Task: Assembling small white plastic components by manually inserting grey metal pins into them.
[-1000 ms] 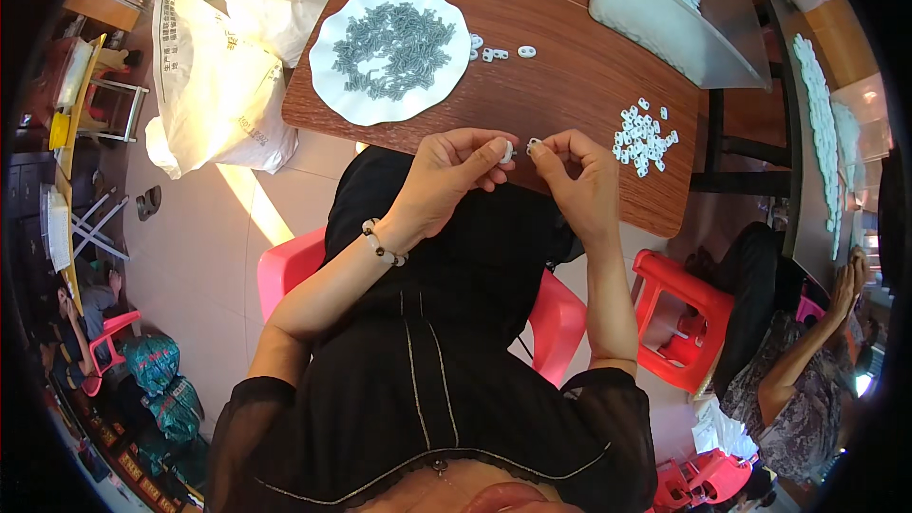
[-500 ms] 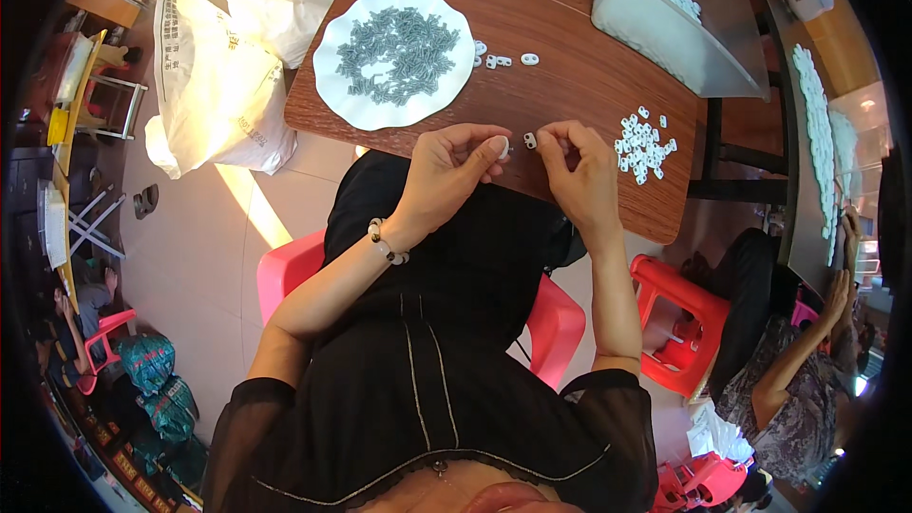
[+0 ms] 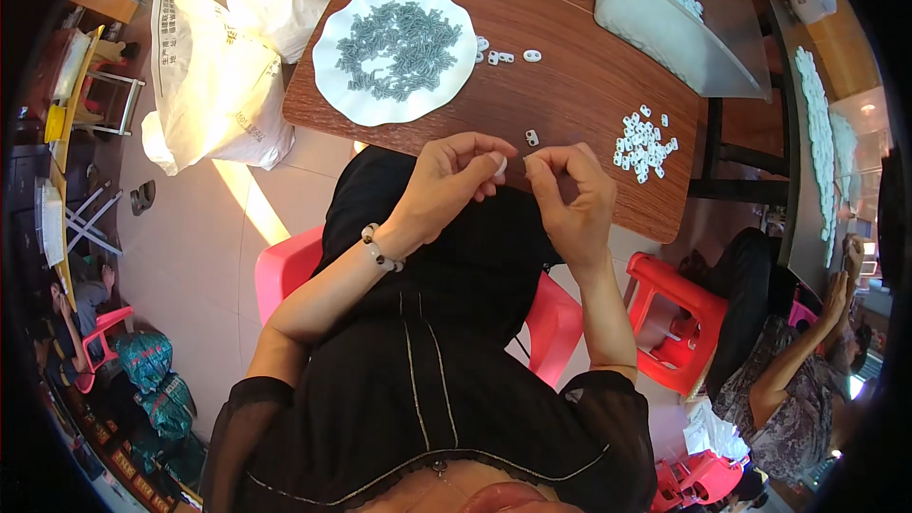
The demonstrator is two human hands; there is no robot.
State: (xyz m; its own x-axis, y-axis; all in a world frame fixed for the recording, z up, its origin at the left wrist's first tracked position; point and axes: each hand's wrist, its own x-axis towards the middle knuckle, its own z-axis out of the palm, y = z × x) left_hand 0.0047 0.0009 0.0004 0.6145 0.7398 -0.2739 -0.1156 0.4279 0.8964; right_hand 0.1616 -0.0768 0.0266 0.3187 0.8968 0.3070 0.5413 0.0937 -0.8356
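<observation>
While the left hand (image 3: 442, 185) pinches a small white piece (image 3: 501, 164) near the middle of the frame, the right hand (image 3: 577, 192) beside it is curled with its tips close together; I cannot tell if it holds anything. Just above, a two-holed bit (image 3: 532, 138) lies on the brown table (image 3: 570, 95). Toward the upper left sits a wavy plate (image 3: 327, 62) of gray pins (image 3: 408, 38).
</observation>
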